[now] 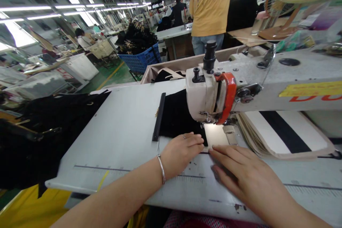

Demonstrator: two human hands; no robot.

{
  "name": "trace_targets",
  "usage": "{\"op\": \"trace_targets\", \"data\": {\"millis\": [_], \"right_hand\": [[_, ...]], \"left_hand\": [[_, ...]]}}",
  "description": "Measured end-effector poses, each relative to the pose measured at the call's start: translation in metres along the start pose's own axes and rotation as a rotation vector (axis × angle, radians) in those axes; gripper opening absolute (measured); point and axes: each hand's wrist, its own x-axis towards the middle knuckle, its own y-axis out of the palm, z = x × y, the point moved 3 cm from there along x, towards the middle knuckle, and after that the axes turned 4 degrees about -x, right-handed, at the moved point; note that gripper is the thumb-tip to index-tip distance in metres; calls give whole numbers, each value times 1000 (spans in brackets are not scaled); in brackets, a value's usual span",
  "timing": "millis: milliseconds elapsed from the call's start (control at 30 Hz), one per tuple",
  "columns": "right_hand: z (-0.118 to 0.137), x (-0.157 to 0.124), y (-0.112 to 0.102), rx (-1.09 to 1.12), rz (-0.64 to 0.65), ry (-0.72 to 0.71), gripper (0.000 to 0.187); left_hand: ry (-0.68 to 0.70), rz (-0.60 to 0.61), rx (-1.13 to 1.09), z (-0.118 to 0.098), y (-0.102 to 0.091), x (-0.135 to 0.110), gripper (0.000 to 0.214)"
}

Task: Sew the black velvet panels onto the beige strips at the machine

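My left hand [181,153], with a ring and a bracelet, lies with its fingers flat on the near edge of a black fabric piece [175,112]. A dark strip [159,117] with a small gold-coloured pull beside it runs along that piece's left end. To the right, my right hand [245,171] rests with stretched fingers, its fingertips at the near edge of a light panel [215,135]. Both pieces meet below the head of a sewing machine [199,94], whose lamp lights the panel. The needle tip is hard to make out.
Right of the needle lies a stack of beige-edged panels [275,131] with a black stripe on top. Black goods [66,117] hang over the table's left end. Behind stand a bin [149,74], a filled blue crate [141,60] and a co-worker in a yellow shirt [212,3].
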Motion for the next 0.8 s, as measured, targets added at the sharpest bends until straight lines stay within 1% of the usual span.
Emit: {"op": "trace_targets", "data": {"millis": [233, 433, 567, 800], "right_hand": [[-17, 23, 8, -19, 23, -19, 35], [-24, 38, 15, -87, 38, 33, 39], [-25, 42, 17, -78, 42, 36, 38], [-26, 42, 19, -63, -21, 39, 39]], "left_hand": [[-86, 11, -45, 24, 1, 19, 22], [-162, -54, -59, 41, 6, 29, 22], [-195, -93, -66, 47, 8, 29, 25], [-243, -97, -37, 48, 8, 32, 25]]}}
